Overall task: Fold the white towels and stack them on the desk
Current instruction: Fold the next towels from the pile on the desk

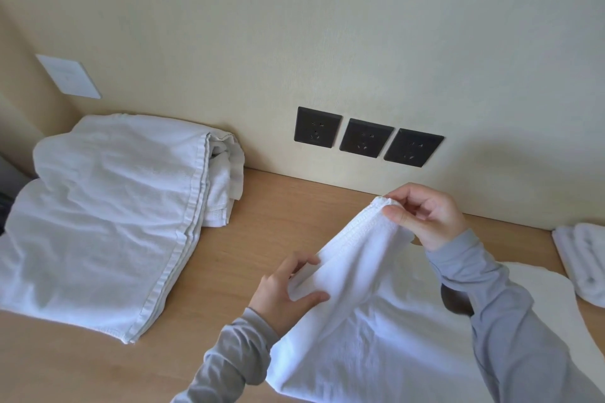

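- My right grip is raised above the surface. Its thumb and forefinger pinch the hemmed top edge of a white towel at its highest point.
- My left grip sits lower and nearer to me, thumb below and fingers above, pinching a fold of the same towel at its left side.
- The towel hangs between the two in a slanting ridge, with its stitched hem running from the left grip up to the right one.
- The rest of it falls toward me, spreads over the near right part of the surface and passes out of the bottom of the view.
- More white cloth lies flat under my right sleeve; I cannot tell whether it belongs to the same towel.
- A heap of white towels, loosely folded with hems showing along its right side, lies on the far left of the surface against the wall, well apart from my grips.
- Folded towels lie at the right edge of the view, partly cut off.
- Three dark sockets sit in a row on the wall just above the surface, and a white wall plate is on the side wall at left.
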